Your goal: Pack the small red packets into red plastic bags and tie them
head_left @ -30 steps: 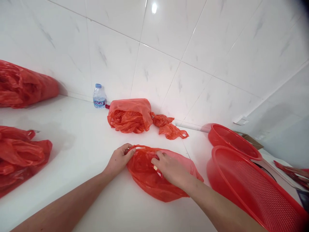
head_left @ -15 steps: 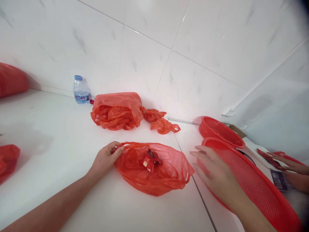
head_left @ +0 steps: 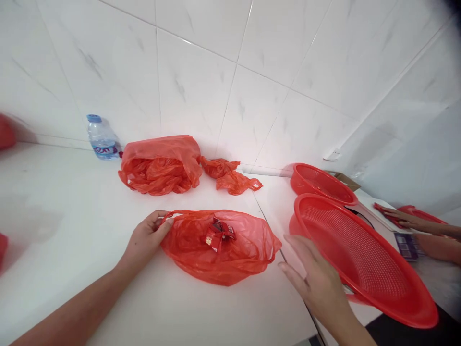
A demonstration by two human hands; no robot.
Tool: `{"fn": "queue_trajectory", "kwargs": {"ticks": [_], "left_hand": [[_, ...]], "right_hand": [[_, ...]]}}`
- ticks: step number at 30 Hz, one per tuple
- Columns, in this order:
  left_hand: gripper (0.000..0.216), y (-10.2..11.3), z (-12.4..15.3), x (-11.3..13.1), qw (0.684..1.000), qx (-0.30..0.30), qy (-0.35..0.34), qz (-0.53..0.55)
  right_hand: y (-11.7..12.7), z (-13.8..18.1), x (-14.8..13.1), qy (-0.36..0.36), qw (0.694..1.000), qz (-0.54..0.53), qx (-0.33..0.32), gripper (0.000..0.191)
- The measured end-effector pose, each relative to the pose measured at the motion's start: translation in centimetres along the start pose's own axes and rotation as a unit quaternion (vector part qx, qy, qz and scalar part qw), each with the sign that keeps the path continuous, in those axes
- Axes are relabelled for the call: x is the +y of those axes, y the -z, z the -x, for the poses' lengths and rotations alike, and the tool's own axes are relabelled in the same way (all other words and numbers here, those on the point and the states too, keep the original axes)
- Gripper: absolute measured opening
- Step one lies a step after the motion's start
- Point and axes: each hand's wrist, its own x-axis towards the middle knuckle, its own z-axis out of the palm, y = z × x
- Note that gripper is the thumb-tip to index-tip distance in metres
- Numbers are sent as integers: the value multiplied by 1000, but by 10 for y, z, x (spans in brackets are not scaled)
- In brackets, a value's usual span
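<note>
A thin red plastic bag (head_left: pixel 230 269) lies spread on the white table with its mouth facing up. Inside it are some small red wrapped packets (head_left: pixel 220 234) with dark parts and light print. My left hand (head_left: pixel 149 238) pinches the bag's left rim between thumb and fingers. Off the bag's right end, my right hand (head_left: pixel 319 278) is held with thumb and fingers apart and nothing between them. It is close to the bag's right handle but does not appear to grip it.
Behind the bag sit a bundle of red bags (head_left: pixel 162 166), a crumpled red bag (head_left: pixel 236 182) and a water bottle (head_left: pixel 103 137) along the tiled wall. A red basin (head_left: pixel 320 185) and a large red colander (head_left: pixel 363 254) stand right. Another person's hands (head_left: pixel 403 216) show at far right.
The view has turned slightly right, so most things sit further left. My right hand has moved lower beside the bag's right end. My left hand keeps its hold on the rim.
</note>
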Motion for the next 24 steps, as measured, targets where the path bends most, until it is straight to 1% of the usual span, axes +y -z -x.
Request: {"fn": "queue_trajectory", "kwargs": {"ticks": [1, 3, 4, 6, 8, 9, 10, 12, 13, 14, 15, 16, 18, 20, 22, 24], "left_hand": [[40, 0, 1, 1, 999, 27, -16, -18], [44, 1, 3, 3, 993, 81, -53, -61], [46, 1, 4, 4, 990, 99, -68, -79], [48, 3, 7, 8, 985, 108, -90, -98], [48, 5, 7, 11, 983, 105, -101, -112], [48, 5, 6, 14, 983, 96, -101, -119], [47, 5, 4, 17, 985, 76, -94, -122], [39, 5, -2, 25, 993, 6, -58, -103], [35, 6, -5, 32, 995, -28, -39, -85], [30, 7, -9, 39, 996, -49, -29, -65], [26, 8, -13, 49, 997, -52, -31, -44], [23, 10, -16, 59, 998, -35, -47, -23], [20, 15, -22, 83, 994, 27, -104, 24], [19, 21, -23, 106, 982, 72, -156, 78], [17, 26, -19, 126, 972, 85, -187, 114], [17, 30, -11, 140, 968, 84, -201, 124]], "right_hand": [[-2, -4, -8, -22, 999, -32, -34, 46], [-6, -12, -17, -75, 988, -76, -109, 40], [-8, -15, -19, -97, 981, -91, -143, 38], [-15, -19, -21, -127, 965, -112, -199, 43], [-23, -23, -22, -161, 947, -152, -233, 45], [-28, -25, -23, -177, 934, -189, -246, 43], [-33, -28, -24, -190, 918, -233, -258, 40], [-41, -39, -25, -205, 887, -319, -262, 31], [-43, -47, -25, -210, 879, -346, -252, 28], [-44, -55, -25, -213, 878, -360, -232, 27], [-42, -65, -23, -216, 882, -367, -201, 27], [-38, -74, -21, -216, 889, -371, -160, 27], [-24, -92, -17, -205, 898, -384, -66, 27], [-6, -104, -12, -192, 898, -396, 20, 24], [13, -110, -9, -185, 896, -398, 64, 20], [27, -112, -7, -183, 896, -398, 76, 17]]}}
